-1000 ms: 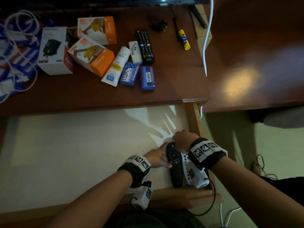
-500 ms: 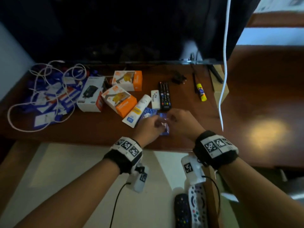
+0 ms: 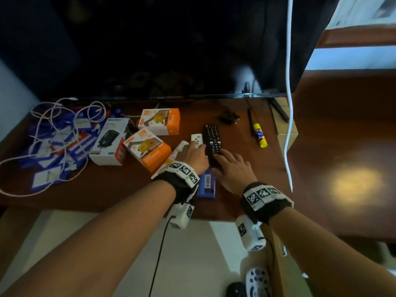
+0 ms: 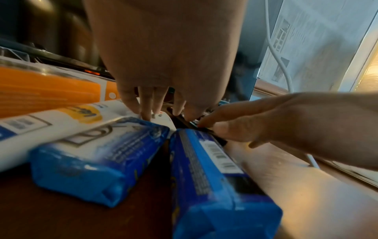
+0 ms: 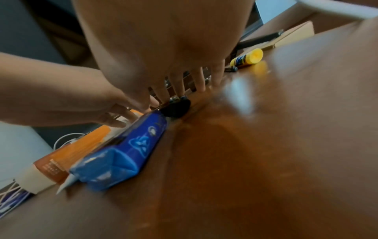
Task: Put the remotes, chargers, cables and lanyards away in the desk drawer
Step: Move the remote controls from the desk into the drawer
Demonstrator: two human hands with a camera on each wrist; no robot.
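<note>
On the desk top, my left hand [image 3: 197, 145] lies with straight fingers on a small white remote [image 3: 196, 138]. Just right of it, my right hand [image 3: 221, 155] rests its spread fingers on the near end of a long black remote [image 3: 212, 137]; neither hand grips anything. In the left wrist view my fingertips [image 4: 146, 116] touch the white remote [image 4: 163, 117]. The right wrist view shows the black remote's rounded end [image 5: 175, 108] under my fingers [image 5: 200, 84]. A white remote [image 3: 257, 281] and a black remote [image 3: 235, 290] lie in the open drawer [image 3: 192, 254]. White cables and blue lanyards [image 3: 55, 142] are heaped at the far left.
Two orange charger boxes [image 3: 159, 122] [image 3: 147, 150] and a white one [image 3: 110, 141] stand left of my hands. A white tube [image 3: 177, 150] and blue packs [image 3: 206, 183] lie under my wrists. A black adapter [image 3: 229, 120] and glue stick [image 3: 259, 138] sit behind, under the TV.
Both hands left the two remotes in the drawer, rose to the desk top, passed over the blue packs and now rest on the white and black remotes.
</note>
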